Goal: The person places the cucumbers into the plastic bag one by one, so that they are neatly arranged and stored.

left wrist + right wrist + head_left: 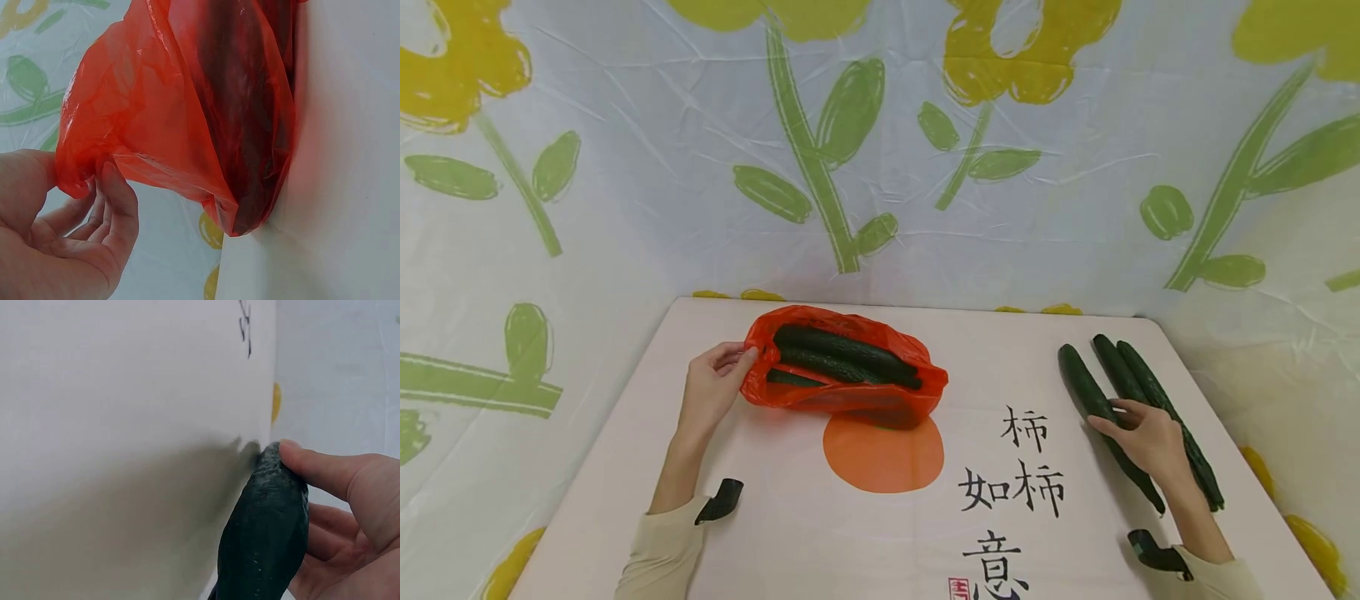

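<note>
My left hand (711, 390) pinches the left edge of a red plastic bag (887, 402), whose mouth gapes upward. Inside lie dark green cucumbers (835, 354), with a third one partly covered by the film. In the left wrist view, the thumb and fingers of the left hand (81, 250) hold a fold of the bag (144, 106). On the right, my right hand (1153, 442) grips a cucumber (1082, 379) between thumb and fingers. The right wrist view shows this cucumber (265, 531) end-on, its shadow beside it; whether it is lifted I cannot tell.
Two more cucumbers (1138, 375) lie side by side to the right of the held one, partly behind the right hand. The white table (775, 517) bears an orange circle (883, 458) and black characters (1026, 429). A flower-printed sheet (685, 167) surrounds its back and sides.
</note>
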Demonstrator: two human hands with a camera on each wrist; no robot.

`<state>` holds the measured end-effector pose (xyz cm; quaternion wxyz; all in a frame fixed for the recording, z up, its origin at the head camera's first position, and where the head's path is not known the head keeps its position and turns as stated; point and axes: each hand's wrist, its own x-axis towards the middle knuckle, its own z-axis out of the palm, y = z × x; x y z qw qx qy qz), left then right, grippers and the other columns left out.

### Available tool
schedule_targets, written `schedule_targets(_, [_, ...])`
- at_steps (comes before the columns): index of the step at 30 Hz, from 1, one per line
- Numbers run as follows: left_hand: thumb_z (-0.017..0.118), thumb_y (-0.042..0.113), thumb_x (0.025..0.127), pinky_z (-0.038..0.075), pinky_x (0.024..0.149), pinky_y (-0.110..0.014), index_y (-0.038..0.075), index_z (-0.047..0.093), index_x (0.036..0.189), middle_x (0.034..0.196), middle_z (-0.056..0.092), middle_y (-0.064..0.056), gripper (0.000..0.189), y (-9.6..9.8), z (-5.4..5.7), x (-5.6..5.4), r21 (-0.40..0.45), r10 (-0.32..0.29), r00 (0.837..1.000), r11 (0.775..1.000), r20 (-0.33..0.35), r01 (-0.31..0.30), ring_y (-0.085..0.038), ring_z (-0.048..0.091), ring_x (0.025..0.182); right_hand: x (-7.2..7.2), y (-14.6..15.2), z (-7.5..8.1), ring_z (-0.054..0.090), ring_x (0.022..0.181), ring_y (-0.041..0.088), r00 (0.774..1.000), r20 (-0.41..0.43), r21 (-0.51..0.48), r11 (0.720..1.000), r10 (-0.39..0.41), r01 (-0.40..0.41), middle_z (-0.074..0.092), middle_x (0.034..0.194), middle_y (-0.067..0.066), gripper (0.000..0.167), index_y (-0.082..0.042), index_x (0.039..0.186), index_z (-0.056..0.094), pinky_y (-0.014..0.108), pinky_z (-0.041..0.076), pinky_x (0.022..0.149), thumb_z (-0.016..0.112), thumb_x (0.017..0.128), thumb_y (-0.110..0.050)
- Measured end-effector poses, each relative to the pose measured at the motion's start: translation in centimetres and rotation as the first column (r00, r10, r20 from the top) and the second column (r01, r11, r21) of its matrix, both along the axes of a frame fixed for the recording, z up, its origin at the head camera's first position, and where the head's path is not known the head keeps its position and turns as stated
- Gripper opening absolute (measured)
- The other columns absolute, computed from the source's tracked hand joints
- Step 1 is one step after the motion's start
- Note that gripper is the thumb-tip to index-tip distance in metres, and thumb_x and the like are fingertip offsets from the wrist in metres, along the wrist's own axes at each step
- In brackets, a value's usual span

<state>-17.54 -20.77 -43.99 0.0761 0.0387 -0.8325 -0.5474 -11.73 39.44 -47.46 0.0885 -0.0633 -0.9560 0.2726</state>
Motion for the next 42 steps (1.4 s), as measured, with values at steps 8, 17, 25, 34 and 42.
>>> schedule_targets(8, [0.065,0.034,0.102,0.051,0.079,-0.01,-0.002,0.067,0.126,0.119,0.069,-0.021,0.044,-0.1,0.0,-0.1,0.0,0.003,1.0,1.0,0.006,-0.003,-0.017,0.064,0.095,-0.3,-1.1,0.5,0.067,0.1,0.051,0.998,0.059,-0.04,0.999,0.004,-0.002,0.067,0.113,0.037,0.06,0.011,0.128,0.064,0.035,0.056,0.06,0.082,0.089,-0.031])
schedule_targets(17, [0.065,0.036,0.102,0.051,0.079,-0.01,-0.002,0.068,0.126,0.12,0.069,-0.021,0.045,-0.1,0.1,-0.1,0.015,0.005,1.0,1.0,0.008,-0.005,-0.013,0.064,0.093,-0.7,-2.3,1.0,0.065,0.105,0.053,0.998,0.058,-0.059,0.998,0.036,-0.032,0.065,0.119,0.037,0.059,0.009,0.129,0.065,0.048,0.06,0.067,0.083,0.089,-0.03])
schedule_targets(25, [0.065,0.035,0.102,0.052,0.079,-0.011,-0.001,0.068,0.125,0.118,0.069,-0.02,0.043,0.0,-0.1,-0.2,0.012,0.008,1.0,1.0,0.005,-0.009,-0.009,0.064,0.089,-0.9,-3.2,1.6,0.067,0.104,0.05,0.998,0.046,-0.069,0.997,0.04,-0.037,0.068,0.117,0.034,0.056,0.006,0.128,0.067,0.038,0.057,0.065,0.084,0.088,-0.029])
schedule_targets(34, [0.064,0.035,0.103,0.052,0.08,-0.01,-0.001,0.068,0.126,0.119,0.069,-0.02,0.043,0.0,-0.1,-0.2,0.01,0.013,1.0,1.0,0.009,-0.013,-0.013,0.064,0.092,-1.3,-4.7,2.4,0.068,0.104,0.048,0.997,0.033,-0.092,0.994,0.066,-0.062,0.069,0.116,0.032,0.054,0.004,0.13,0.067,0.044,0.059,0.069,0.083,0.089,-0.028])
schedule_targets(42, [0.065,0.036,0.102,0.051,0.079,-0.01,-0.001,0.068,0.127,0.12,0.069,-0.021,0.044,0.0,0.0,0.0,0.01,0.011,1.0,1.0,0.008,-0.011,-0.019,0.064,0.095,-1.8,-5.9,3.3,0.067,0.107,0.048,0.996,0.029,-0.115,0.99,0.088,-0.084,0.069,0.12,0.03,0.054,0.003,0.131,0.067,0.051,0.059,0.075,0.082,0.09,-0.029])
